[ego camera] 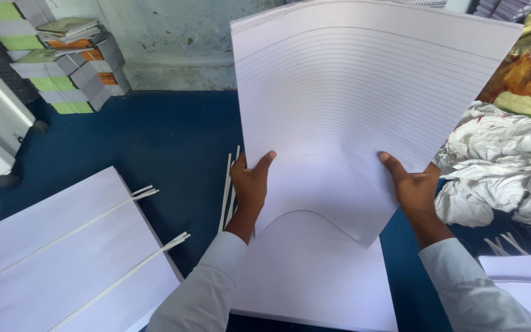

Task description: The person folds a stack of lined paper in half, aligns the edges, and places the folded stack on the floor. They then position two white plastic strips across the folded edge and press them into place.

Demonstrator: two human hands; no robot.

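Note:
A thick sheaf of ruled white paper (pixel 364 92) is lifted up in front of me, its near edge bowed upward in the middle. My left hand (pixel 250 184) grips the sheaf's lower left edge, thumb on top. My right hand (pixel 413 187) grips its lower right edge the same way. Under the sheaf a flat stack of ruled paper (pixel 314 276) lies on the blue floor (pixel 173 147). Both sleeves are pale blue.
Another paper stack (pixel 62 258) crossed by thin white strips (pixel 118 203) lies at the lower left. More strips (pixel 227 190) rest beside my left hand. Stacked books (pixel 69 61) stand by the wall. Crumpled white cloth (pixel 505 172) and a patterned fabric (pixel 530 74) lie at the right.

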